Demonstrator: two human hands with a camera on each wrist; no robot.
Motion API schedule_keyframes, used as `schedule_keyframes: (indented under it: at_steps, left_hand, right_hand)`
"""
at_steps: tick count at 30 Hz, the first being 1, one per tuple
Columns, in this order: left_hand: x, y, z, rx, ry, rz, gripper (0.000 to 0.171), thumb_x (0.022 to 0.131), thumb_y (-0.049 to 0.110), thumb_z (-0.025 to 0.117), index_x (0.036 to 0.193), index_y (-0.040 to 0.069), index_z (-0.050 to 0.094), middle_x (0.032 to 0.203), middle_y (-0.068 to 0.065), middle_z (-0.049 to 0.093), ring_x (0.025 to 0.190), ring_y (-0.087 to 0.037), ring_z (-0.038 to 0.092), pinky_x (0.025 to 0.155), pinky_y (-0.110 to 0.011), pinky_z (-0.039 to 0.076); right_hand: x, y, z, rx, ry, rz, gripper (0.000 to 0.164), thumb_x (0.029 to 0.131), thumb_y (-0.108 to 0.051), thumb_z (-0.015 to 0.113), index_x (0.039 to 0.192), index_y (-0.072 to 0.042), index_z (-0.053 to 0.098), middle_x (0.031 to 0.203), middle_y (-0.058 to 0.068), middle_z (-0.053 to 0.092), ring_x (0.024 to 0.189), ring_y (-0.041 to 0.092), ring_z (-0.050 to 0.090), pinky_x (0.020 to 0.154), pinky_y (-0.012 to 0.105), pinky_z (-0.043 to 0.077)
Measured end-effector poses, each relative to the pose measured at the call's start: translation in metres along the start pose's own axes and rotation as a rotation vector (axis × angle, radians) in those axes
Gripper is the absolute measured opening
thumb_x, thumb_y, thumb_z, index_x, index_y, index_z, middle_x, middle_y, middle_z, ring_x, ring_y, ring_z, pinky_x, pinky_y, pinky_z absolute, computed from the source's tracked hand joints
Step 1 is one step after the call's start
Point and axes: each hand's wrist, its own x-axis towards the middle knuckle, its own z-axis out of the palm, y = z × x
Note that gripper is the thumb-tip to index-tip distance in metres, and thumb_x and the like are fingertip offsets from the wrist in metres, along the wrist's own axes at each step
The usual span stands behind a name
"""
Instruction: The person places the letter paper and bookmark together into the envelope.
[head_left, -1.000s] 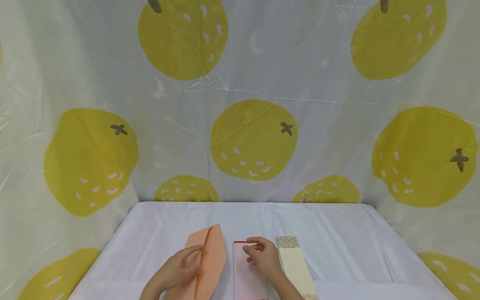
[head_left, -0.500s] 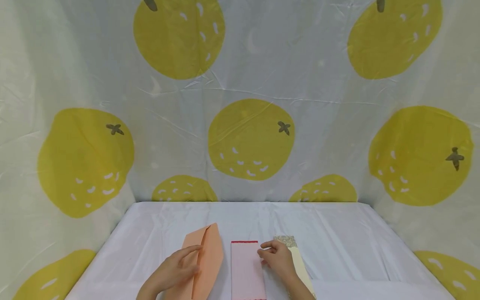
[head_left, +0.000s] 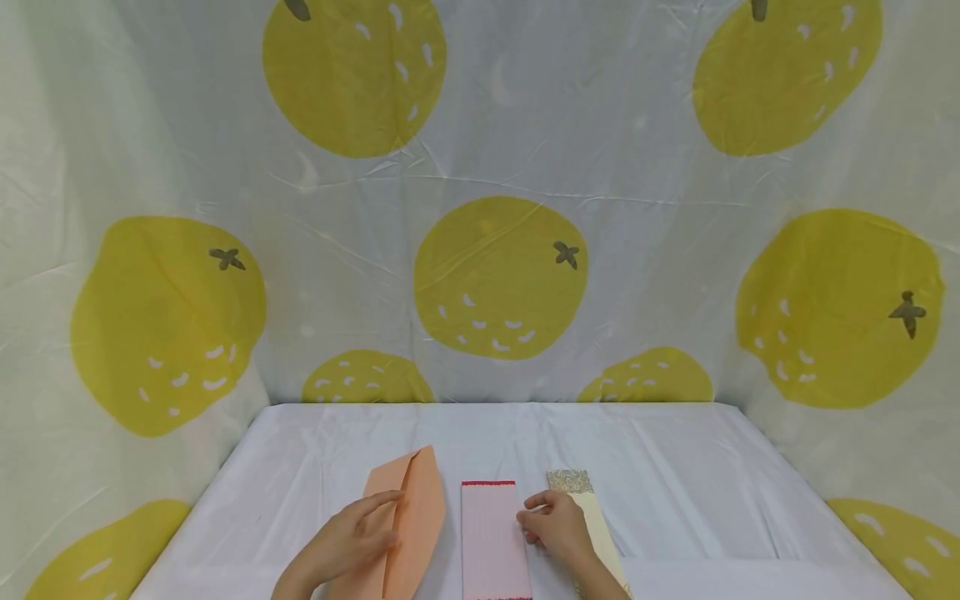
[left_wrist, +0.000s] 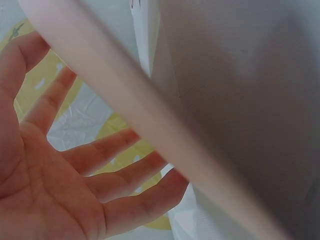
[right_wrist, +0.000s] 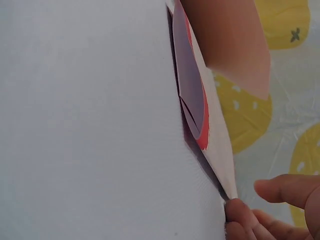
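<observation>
A large orange envelope (head_left: 417, 525) stands tilted at the left in the head view. My left hand (head_left: 351, 537) holds it near its flap edge; in the left wrist view several fingertips (left_wrist: 175, 180) meet the blurred envelope (left_wrist: 135, 115). Flat in the middle lies a pink paper envelope (head_left: 493, 537) with red ends. My right hand (head_left: 558, 527) is at its right edge, thumb and index finger loosely bent. From the right wrist, a fingertip touches the corner of the pink envelope (right_wrist: 220, 145), while another finger stays apart. The red-edged end gapes open there.
A cream paper strip (head_left: 603, 533) with lacy gold ends lies under and behind my right hand. White cloth (head_left: 690, 508) covers the table. Curtains (head_left: 652, 275) printed with yellow fruit hang at the back and both sides.
My right hand has moved right, from above the pink envelope's top to its right edge, and now covers part of the cream strip. The left hand keeps its hold; the view shifts slightly.
</observation>
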Motion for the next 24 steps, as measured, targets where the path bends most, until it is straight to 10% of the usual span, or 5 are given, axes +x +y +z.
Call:
schedule_keyframes:
  at_steps: [24]
  left_hand:
    - [0.001,-0.001,0.001,0.008,0.0,-0.002,0.056,0.091,0.038,0.068,0.141,0.015,0.053,0.143,-0.015,0.048,0.133,-0.043,0.038,0.097,-0.064,0.035]
  right_hand:
    - [-0.007,-0.014,0.015,-0.37,0.069,-0.02,0.022,0.066,-0.005,0.08,0.066,-0.007,0.057,0.06,0.0,0.053,0.056,0.015,0.05,0.049,0.029,0.043]
